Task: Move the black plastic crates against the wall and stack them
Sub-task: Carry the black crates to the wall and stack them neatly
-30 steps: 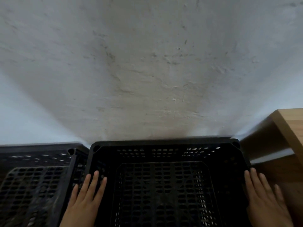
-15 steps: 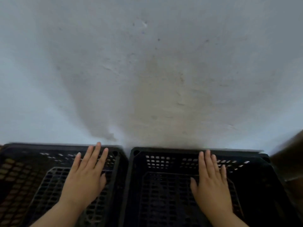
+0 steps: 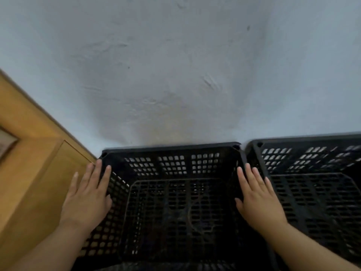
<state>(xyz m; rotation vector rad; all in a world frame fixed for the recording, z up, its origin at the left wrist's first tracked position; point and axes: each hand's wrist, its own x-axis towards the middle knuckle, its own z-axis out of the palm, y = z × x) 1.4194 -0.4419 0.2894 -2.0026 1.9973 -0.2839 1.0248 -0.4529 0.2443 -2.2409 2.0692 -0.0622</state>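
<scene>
Since the frame half a second earlier, the view has been swung to the left. Both hands, then spread over two separate crates, are now set on the two sides of one crate.

- Left hand [image 3: 88, 196]: laid flat over the left rim of the centre crate [image 3: 172, 147], fingers straight and together. Nothing is grasped.
- Right hand [image 3: 257, 198]: laid flat over the right rim of the same crate, fingers straight, thumb turned inward over the crate's inside. Nothing is grasped. The fingertips lie over the seam towards the second crate [image 3: 304, 153].
- Whether either palm is pressed down on the rim cannot be told.
- Centre crate: black, perforated, open side up. Its far rim is set against the wall [image 3: 175, 75].
- Second crate: just beside the first on the right, its far rim also at the wall. A narrow gap is seen between the far corners. The two crates are side by side, not stacked.
- Wooden cabinet [image 3: 29, 163]: noted at the left, close against the centre crate's far left corner.
</scene>
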